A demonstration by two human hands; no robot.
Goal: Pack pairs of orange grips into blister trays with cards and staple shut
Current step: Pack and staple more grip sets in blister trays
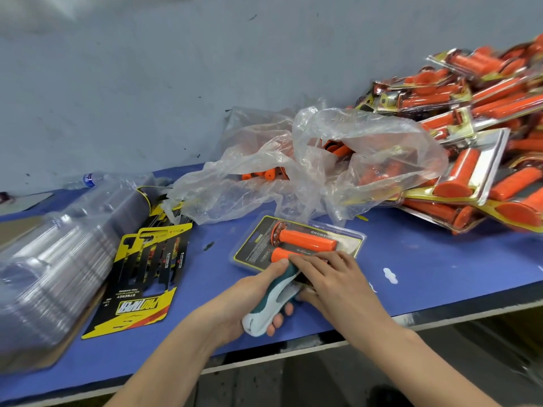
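left hand (242, 301) grips stapler (273, 295) | right hand (335, 277) presses flat on blister tray (249, 254), just ahead | orange grips (305, 240) lie crosswise

I work at a bench with a blue top (435, 259), scuffed and flecked with pale marks, its near edge (458, 314) trimmed in a whitish strip. Behind it a grey-blue wall (141, 83), dotted with dark specks and smudges, comes down to the back of the bench. Below the near edge lies a dark, mottled grey floor (308, 380) in shadow. Soft, even light covers the bench, and the wall is brightest at upper left.
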